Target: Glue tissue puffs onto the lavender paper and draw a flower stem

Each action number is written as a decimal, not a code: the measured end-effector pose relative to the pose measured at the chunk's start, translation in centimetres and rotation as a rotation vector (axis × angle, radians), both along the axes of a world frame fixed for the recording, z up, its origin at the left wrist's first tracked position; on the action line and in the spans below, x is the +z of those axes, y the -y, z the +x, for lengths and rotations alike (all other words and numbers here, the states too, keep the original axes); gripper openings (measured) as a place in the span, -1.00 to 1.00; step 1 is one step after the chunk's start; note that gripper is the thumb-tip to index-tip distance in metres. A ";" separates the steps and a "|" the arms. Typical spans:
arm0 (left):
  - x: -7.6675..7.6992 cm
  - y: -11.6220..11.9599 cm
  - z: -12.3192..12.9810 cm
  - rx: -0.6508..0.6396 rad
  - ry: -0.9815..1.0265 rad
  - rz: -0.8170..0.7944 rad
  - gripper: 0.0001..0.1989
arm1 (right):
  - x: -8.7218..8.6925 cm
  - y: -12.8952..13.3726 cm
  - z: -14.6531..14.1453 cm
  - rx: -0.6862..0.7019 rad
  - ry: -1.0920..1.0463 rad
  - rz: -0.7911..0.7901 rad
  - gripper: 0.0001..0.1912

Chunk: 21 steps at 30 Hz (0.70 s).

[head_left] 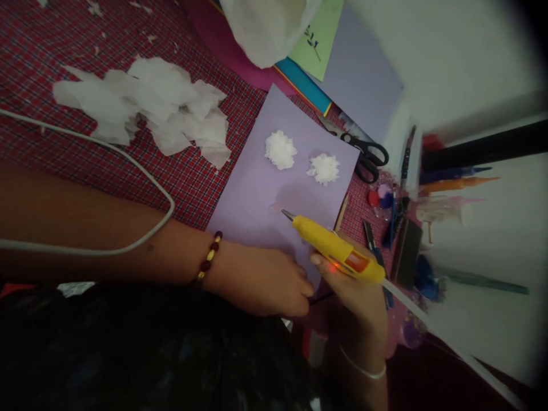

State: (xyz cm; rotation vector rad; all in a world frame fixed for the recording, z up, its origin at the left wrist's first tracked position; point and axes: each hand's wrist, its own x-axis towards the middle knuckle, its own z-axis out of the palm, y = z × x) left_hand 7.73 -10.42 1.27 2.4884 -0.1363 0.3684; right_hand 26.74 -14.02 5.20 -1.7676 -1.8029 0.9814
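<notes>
My right hand (353, 291) is wrapped round a yellow glue gun (325, 240), on which a red light glows. Its metal nozzle points at a small pinkish spot on a lilac paper sheet (248, 188). Two ruffled white paper flowers (280, 149) lie on the upper part of this sheet. My left hand (269, 279), below a beaded bracelet, rests at the sheet's near edge with its fingers curled in. A thin dark thing shows by those fingertips; I cannot make out what it is.
White tissue petals (171, 108) are heaped on the red checked cloth (197, 194). Black-handled scissors (368, 154) lie beyond the sheet. Cutters, paint tubes (460, 182) and small pots crowd the right side. A white cable (158, 185) loops over my left arm.
</notes>
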 end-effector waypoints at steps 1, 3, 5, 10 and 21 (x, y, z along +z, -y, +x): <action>0.0 0.0 0.0 -0.009 -0.009 0.006 -0.88 | 0.0 0.1 0.0 -0.001 0.009 0.022 -0.76; -0.2 0.1 0.1 -0.014 0.002 0.032 -0.91 | 0.0 0.3 0.1 -0.008 0.013 0.058 -0.71; -0.4 0.1 0.2 -0.015 0.034 0.053 -0.92 | -0.1 0.6 0.1 -0.014 0.000 0.079 -0.71; -0.4 0.1 0.1 0.013 0.060 0.006 -0.88 | -0.3 0.2 -0.3 -0.028 -0.039 0.032 -0.74; -0.7 0.0 0.1 -0.006 0.083 0.026 -0.92 | -0.7 0.8 0.4 0.004 -0.017 0.123 -0.71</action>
